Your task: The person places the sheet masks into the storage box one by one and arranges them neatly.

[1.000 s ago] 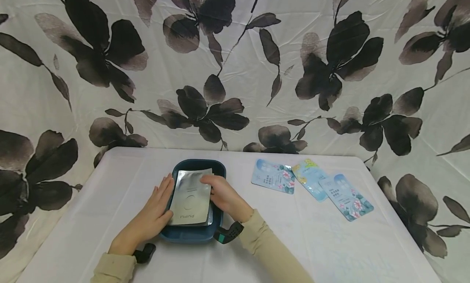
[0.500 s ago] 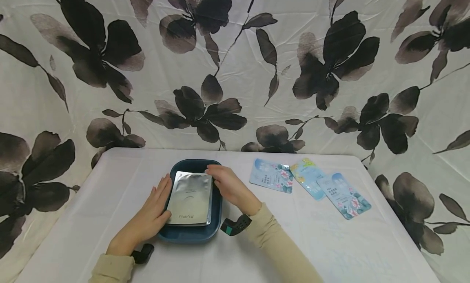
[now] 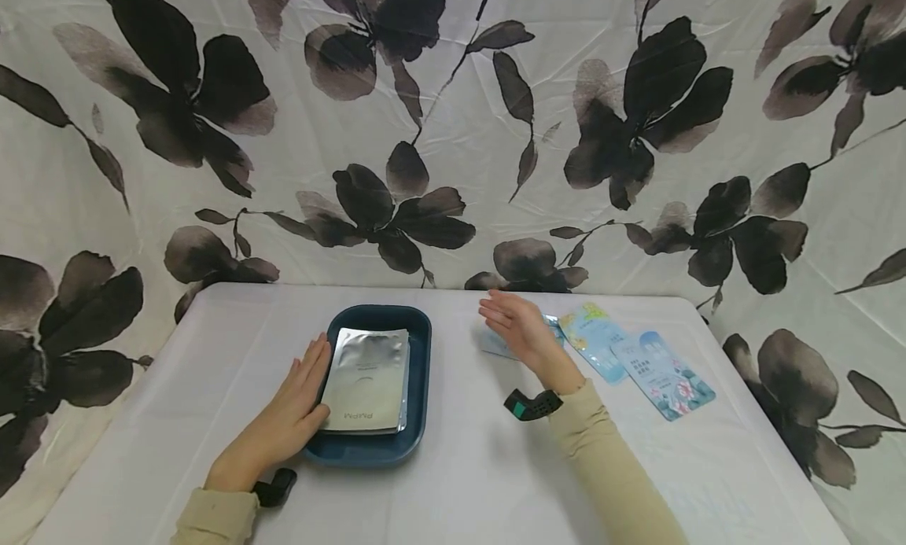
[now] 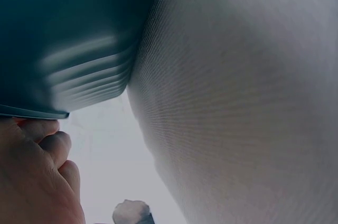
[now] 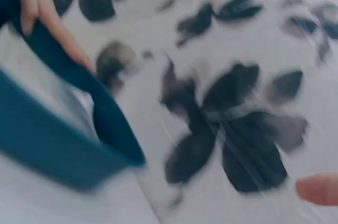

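A dark blue tray (image 3: pixel 414 443) stands left of the table's middle, with a stack of silvery and cream sheet mask packets (image 3: pixel 366 381) lying in it. My left hand (image 3: pixel 283 411) rests along the tray's left rim, fingers straight; in the left wrist view its knuckles (image 4: pixel 50 150) sit right at the rim, beside the tray's outer wall (image 4: pixel 79 39). To the right, my right hand (image 3: pixel 524 333) holds nothing, its fingers extended. It overlaps a light blue mask packet (image 3: pixel 498 343) in the head view and partly hides it. One fingertip (image 5: pixel 319 188) shows in the right wrist view.
Two more light blue mask packets lie at the right, one with yellow flowers (image 3: pixel 591 333) and one with pink flowers (image 3: pixel 665 376), their edges overlapping. Behind the white-covered table (image 3: pixel 453 482) hangs a floral curtain (image 3: pixel 453 136).
My right hand has let go of the packets in the tray and moved right, over the leftmost light blue packet. My left hand has stayed at the tray's rim.
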The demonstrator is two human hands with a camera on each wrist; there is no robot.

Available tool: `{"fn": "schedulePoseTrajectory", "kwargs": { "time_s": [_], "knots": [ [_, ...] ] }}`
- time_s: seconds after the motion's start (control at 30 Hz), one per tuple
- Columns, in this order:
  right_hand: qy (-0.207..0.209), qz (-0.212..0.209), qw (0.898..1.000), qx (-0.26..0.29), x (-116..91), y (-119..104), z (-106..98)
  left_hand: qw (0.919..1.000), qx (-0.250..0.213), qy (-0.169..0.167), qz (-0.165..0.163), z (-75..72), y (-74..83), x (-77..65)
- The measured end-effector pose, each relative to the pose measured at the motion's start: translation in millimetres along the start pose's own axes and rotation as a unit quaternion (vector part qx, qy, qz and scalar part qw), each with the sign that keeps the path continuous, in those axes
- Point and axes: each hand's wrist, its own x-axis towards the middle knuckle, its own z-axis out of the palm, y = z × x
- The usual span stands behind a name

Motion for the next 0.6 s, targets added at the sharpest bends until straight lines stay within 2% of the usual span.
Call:
{"fn": "schedulePoseTrajectory", "kwargs": {
  "time_s": [0.17, 0.27, 0.47, 0.57, 0.6],
  "knots": [
    [0.034, -0.062, 0.997, 0.042, -6.8, -22.5, -50.3, 1.0000, -0.001, 0.001, -0.005, -1.1, 0.3, 0.5],
    [0.059, -0.115, 0.991, 0.020, -11.5, -32.4, -77.9, 0.9999, -0.001, -0.002, -0.011, -1.1, 0.3, 0.3],
    [0.106, -0.217, 0.970, -0.007, -24.5, -44.6, -121.6, 0.9999, -0.002, -0.004, -0.015, 0.1, -0.3, -0.2],
    [0.149, -0.239, 0.958, -0.058, -32.1, -50.8, -138.0, 0.9999, -0.002, -0.003, -0.014, 0.9, -1.0, 0.0],
    [0.172, -0.243, 0.951, -0.088, -34.3, -53.2, -143.1, 0.9999, -0.003, -0.003, -0.014, 1.1, -1.2, 0.1]
  ]
}}
